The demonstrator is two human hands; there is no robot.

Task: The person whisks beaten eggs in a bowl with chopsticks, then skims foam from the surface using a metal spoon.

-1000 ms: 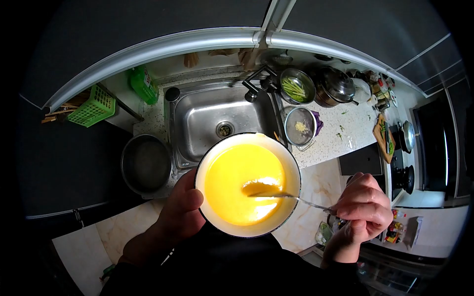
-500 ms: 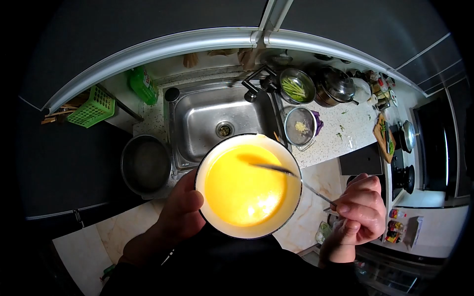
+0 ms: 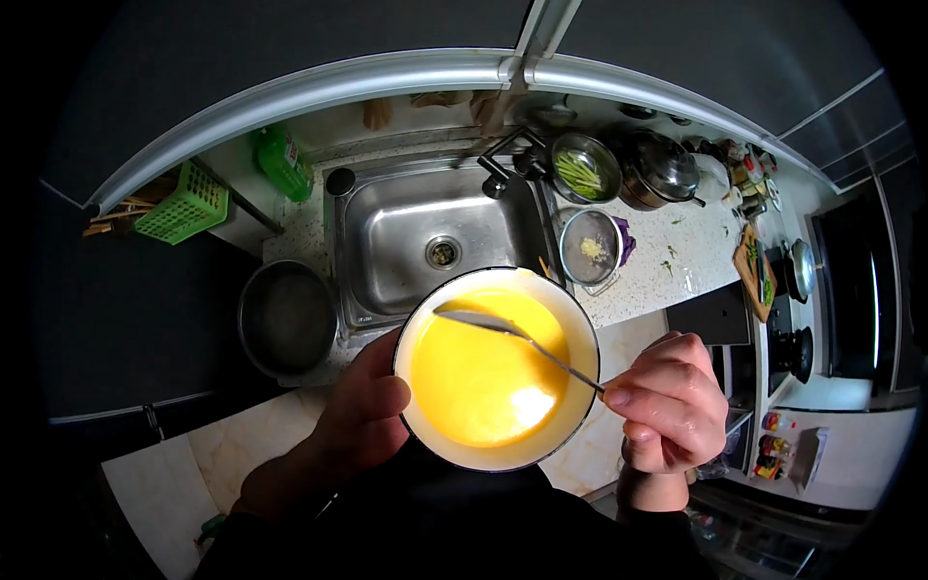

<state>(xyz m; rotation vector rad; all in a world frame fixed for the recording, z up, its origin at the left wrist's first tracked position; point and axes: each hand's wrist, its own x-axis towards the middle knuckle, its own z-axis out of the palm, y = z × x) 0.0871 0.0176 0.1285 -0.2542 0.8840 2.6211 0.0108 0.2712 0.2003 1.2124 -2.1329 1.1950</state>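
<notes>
A white bowl with a dark rim [image 3: 432, 425] is held up in front of my body, holding smooth yellow liquid [image 3: 474, 377]. My left hand [image 3: 372, 401] grips the bowl's left side, thumb at the rim and the other fingers hidden beneath. In my right hand [image 3: 672, 406] the thin handle of a metal spoon [image 3: 483, 321] is pinched between thumb and fingers. The spoon reaches over the right rim, its bowl over the upper left part of the liquid. Whether its tip touches the liquid I cannot tell.
Behind the bowl lies a steel sink [image 3: 401, 227] with a black faucet [image 3: 495, 179]. A metal pot [image 3: 287, 319] stands left of it. On the right counter are a bowl of green stalks [image 3: 580, 174], a bowl with chopped pale bits [image 3: 590, 246], a lidded pot [image 3: 660, 169] and a cutting board [image 3: 752, 275].
My right hand has moved left, carrying the spoon further across the bowl toward its upper left. The bowl has shifted slightly right and down in view.
</notes>
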